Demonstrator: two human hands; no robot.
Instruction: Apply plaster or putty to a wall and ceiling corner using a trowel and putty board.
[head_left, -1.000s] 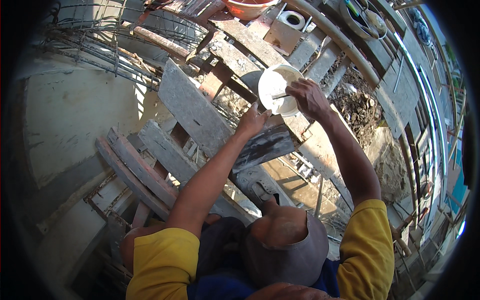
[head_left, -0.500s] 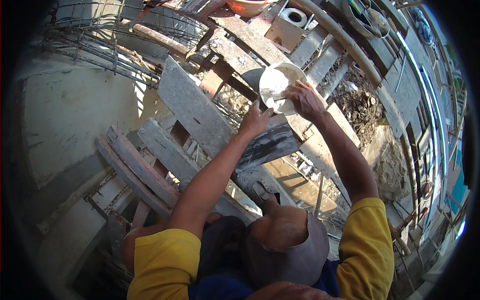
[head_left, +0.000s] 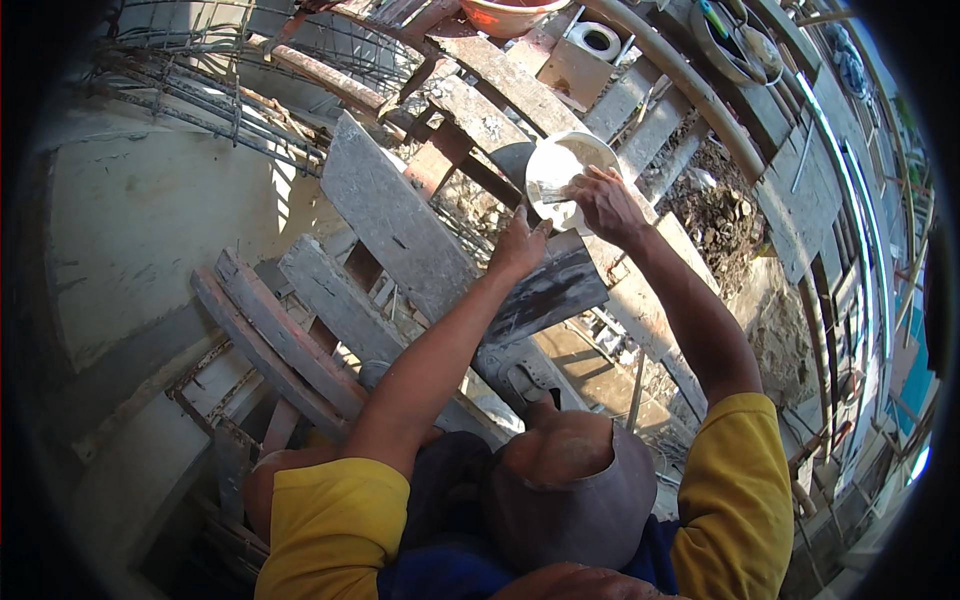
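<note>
A round white bucket (head_left: 590, 150) stands on the planks ahead of me, with pale, wet-looking paste (head_left: 560, 163) inside. My left hand (head_left: 520, 245) grips its near-left rim, thumb and fingers closed on the edge. Over the right side of the opening, my right hand (head_left: 608, 205) is closed around a flat, broad-ended tool that looks like a putty knife (head_left: 548, 191). The tool's wide end reaches into the bucket, toward its left inner wall. The handle is hidden in my fingers. A dark-stained board (head_left: 550, 290) lies just below the bucket.
Grey planks (head_left: 395, 220) form an uneven platform with open gaps. Rebar (head_left: 200, 95) runs along the upper left. An orange basin (head_left: 505, 15), a white roll (head_left: 594, 40) and a round tub (head_left: 715, 50) sit farther off. Rubble (head_left: 720, 210) lies to the right. My sandalled foot (head_left: 530, 385) rests on a plank.
The tool's broad end has turned and shows more plainly at the bucket's left inner side. Bucket, hands and surroundings sit slightly lower and farther right in the picture.
</note>
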